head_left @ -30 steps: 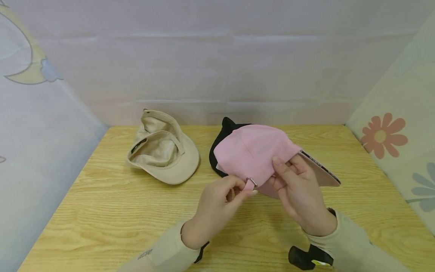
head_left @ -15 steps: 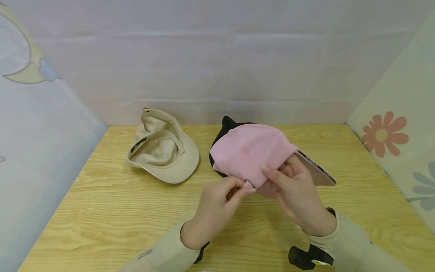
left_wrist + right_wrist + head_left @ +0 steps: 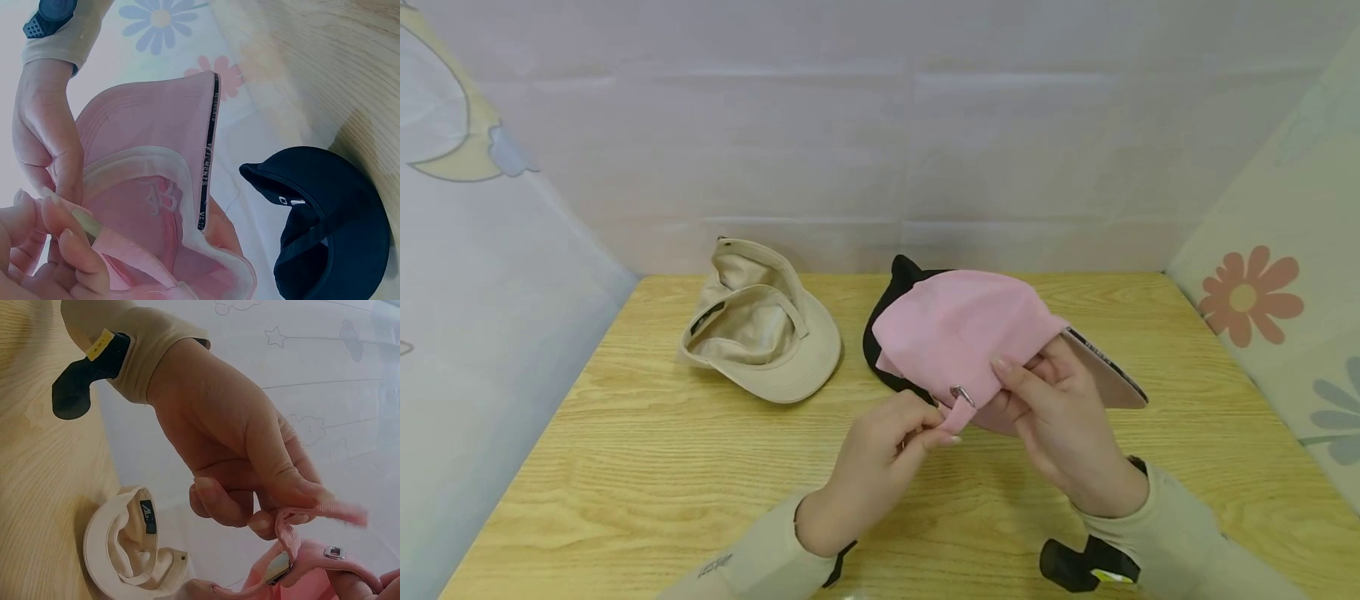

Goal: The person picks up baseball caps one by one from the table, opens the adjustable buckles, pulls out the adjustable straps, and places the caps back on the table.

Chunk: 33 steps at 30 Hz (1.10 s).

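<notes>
My left hand (image 3: 876, 467) pinches the end of the pink strap (image 3: 958, 415) at the back of a pink baseball cap (image 3: 962, 325). A metal buckle (image 3: 962, 395) sits on that strap just beyond the fingertips. My right hand (image 3: 1067, 433) grips the cap's lower edge near the brim, thumb outside and fingers tucked inside. The brim points right, and dark lettered trim (image 3: 208, 156) runs along its edge in the left wrist view. Seen from the right wrist, the strap's loose tail (image 3: 344, 511) sticks out past my left thumb.
A black cap (image 3: 883, 333) lies behind the pink one, partly hidden by it. To the left, a beige cap (image 3: 793, 379) rests upside down on the wooden table (image 3: 662, 483). Patterned walls (image 3: 902, 150) enclose the back and sides.
The pink cap shifted slightly left, then back right. A longer piece of strap now shows between my left fingers and the buckle. The other caps have stayed put.
</notes>
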### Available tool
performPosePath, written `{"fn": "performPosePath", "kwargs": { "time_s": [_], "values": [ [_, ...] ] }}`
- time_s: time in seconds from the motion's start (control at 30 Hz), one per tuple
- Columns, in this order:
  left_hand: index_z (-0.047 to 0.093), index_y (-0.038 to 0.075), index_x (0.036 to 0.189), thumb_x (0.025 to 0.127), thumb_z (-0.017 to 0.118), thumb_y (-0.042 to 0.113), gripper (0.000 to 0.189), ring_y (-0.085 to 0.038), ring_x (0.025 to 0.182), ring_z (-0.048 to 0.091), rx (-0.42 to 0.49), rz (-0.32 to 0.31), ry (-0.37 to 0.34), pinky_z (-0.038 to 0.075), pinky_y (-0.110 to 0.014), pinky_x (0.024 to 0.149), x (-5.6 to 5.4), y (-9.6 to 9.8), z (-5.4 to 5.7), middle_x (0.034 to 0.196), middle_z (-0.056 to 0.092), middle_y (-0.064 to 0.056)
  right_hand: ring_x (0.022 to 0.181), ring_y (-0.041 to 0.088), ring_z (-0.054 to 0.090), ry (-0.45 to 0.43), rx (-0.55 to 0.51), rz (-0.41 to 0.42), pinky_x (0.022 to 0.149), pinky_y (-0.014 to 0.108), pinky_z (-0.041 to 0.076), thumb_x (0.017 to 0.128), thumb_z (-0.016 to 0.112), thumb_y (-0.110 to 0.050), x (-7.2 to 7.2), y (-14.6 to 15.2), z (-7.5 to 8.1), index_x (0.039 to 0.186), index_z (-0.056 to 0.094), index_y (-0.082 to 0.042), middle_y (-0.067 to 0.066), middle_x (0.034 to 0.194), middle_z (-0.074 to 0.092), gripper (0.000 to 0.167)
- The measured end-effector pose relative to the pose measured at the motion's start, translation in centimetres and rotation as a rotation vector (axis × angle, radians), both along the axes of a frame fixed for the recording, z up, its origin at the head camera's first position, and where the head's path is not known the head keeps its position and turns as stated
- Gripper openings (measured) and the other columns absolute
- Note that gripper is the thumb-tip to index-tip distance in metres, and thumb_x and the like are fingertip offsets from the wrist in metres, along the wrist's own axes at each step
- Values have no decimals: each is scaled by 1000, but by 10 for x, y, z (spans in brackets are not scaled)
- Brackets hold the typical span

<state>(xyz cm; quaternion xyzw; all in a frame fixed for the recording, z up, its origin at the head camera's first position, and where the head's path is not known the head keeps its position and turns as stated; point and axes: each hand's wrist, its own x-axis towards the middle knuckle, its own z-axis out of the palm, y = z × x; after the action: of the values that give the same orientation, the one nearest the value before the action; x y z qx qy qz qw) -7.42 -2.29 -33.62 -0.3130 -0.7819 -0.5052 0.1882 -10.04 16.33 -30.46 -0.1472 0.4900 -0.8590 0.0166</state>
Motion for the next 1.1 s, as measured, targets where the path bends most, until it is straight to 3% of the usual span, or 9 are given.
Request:
{"fn": "performPosePath", "kwargs": {
  "time_s": [0.23,0.43,0.53,0.7,0.83,1.1],
  "values": [
    [63,6,82,80,75,6,12,-5,65,43,4,-6,22,38,-14,57,1,0,-2,76,55,1,95,19,66,7,-1,-9,78,30,56,96,52,8,1,0,-1,125,51,-5,9,104,62,32],
    [63,6,85,82,74,5,12,-3,63,41,16,-9,19,37,-14,54,1,1,-1,75,54,1,92,17,66,21,-1,10,76,28,56,96,51,8,1,0,-1,127,50,-4,9,104,62,33],
    [63,4,93,85,72,3,11,-3,63,45,46,-26,1,41,-16,54,1,3,2,78,58,-1,91,15,64,8,2,22,75,26,55,97,51,8,2,1,-2,128,49,-5,7,105,62,34],
    [59,-2,116,90,66,-1,27,-9,71,57,83,-54,-5,48,-16,61,0,5,11,92,65,-8,98,15,63,-6,4,53,81,28,54,100,47,2,2,2,-4,135,44,-6,6,114,58,35],
    [58,-5,118,89,66,-5,30,-13,77,61,67,-46,12,49,-16,64,-1,5,15,95,65,-9,100,15,63,-5,37,79,83,29,54,104,42,-7,2,3,-4,138,41,-6,8,118,54,34],
    [65,1,103,83,74,-1,22,-10,64,55,-58,107,151,43,-12,58,-2,-2,11,89,66,-5,100,15,63,-3,46,76,82,28,54,104,42,-6,2,3,-3,138,40,-4,9,122,53,34]
  ]
}}
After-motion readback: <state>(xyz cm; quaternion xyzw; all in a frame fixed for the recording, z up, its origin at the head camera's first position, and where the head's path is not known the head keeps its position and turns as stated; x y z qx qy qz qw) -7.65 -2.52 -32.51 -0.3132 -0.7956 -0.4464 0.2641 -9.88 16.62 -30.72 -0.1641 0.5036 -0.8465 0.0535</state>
